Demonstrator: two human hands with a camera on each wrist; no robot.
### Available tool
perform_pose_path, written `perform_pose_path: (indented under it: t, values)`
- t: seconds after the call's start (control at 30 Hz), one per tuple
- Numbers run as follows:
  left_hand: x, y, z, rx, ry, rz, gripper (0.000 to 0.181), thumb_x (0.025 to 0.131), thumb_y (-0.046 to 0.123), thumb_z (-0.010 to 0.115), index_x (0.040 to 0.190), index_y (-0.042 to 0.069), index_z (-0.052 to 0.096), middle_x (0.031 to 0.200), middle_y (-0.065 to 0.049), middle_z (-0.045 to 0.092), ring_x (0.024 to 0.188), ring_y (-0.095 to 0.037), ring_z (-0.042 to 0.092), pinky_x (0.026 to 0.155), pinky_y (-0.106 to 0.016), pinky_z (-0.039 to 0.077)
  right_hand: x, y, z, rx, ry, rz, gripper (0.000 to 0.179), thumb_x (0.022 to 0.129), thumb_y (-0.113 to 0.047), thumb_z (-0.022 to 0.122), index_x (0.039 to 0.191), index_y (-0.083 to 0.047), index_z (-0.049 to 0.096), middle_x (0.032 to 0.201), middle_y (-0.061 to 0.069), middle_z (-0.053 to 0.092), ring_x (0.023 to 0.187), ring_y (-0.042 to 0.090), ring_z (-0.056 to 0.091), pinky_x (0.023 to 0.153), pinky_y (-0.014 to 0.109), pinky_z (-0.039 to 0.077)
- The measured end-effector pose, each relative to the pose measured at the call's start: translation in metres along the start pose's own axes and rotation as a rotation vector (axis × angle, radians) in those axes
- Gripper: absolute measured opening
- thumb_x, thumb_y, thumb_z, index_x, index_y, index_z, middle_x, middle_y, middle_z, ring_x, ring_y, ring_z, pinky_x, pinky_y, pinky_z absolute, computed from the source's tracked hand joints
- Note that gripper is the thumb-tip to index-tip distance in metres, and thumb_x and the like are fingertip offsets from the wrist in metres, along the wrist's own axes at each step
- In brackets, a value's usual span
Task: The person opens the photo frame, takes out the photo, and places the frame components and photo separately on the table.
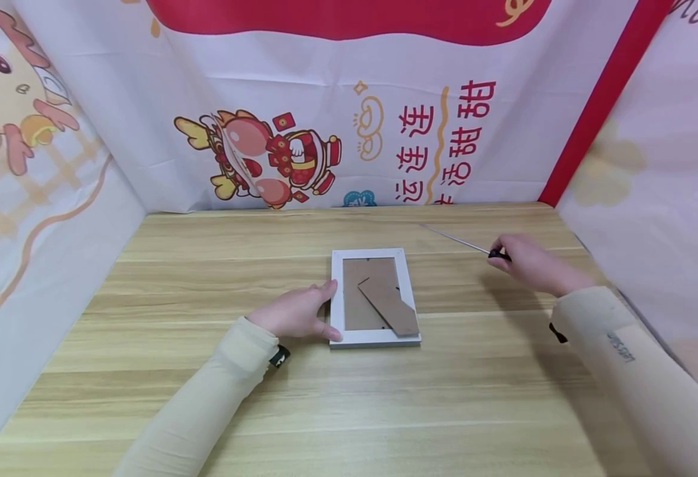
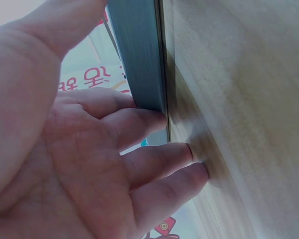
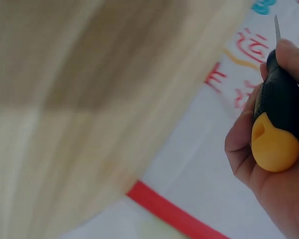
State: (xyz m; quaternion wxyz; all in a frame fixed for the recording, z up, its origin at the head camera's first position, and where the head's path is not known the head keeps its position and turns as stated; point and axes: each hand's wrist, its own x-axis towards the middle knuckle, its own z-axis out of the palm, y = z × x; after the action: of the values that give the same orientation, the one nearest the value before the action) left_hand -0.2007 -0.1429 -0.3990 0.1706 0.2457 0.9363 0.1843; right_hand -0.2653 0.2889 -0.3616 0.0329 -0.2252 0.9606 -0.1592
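Note:
A white picture frame lies face down on the table, its brown backing board showing. Attached to that board is a brown stand leg, slanting to the lower right corner. My left hand rests at the frame's left side, thumb on the near left corner. In the left wrist view, the fingers of this hand are loosely extended, some touching the frame's grey side. Off to the right, my right hand grips a screwdriver by its black and yellow handle, its thin shaft pointing left over the table.
A wood-grain table spreads beneath both hands. Behind it hangs a white printed cloth with cartoon figures and red writing. More printed cloth closes off the right side, with a red strip at the corner.

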Motion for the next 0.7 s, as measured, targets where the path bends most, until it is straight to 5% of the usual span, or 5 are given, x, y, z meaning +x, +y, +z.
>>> perform_pose_path:
  t: [0.4,0.7]
  values:
    - [-0.001,0.0,0.0,0.006,-0.004,0.002,0.109,0.077,0.049,0.081,0.156,0.002,0.024,0.158,-0.015,0.03,0.143,-0.026,0.033,0.114,-0.04,0.03,0.005,0.031,0.025,0.038,-0.07,0.125,0.028,0.1,-0.015,0.06,0.112,0.009,0.052,0.101,0.023,0.061,0.093,0.035,0.056,0.084,0.054,0.048]
    - [0.0,-0.001,-0.001,0.008,-0.004,0.008,0.108,0.077,0.049,0.081,0.155,0.0,0.025,0.157,-0.016,0.032,0.142,-0.027,0.035,0.113,-0.04,0.031,0.009,0.039,0.033,0.011,-0.081,0.136,0.029,0.099,-0.016,0.062,0.111,0.009,0.055,0.096,0.019,0.062,0.087,0.032,0.057,0.082,0.053,0.048]
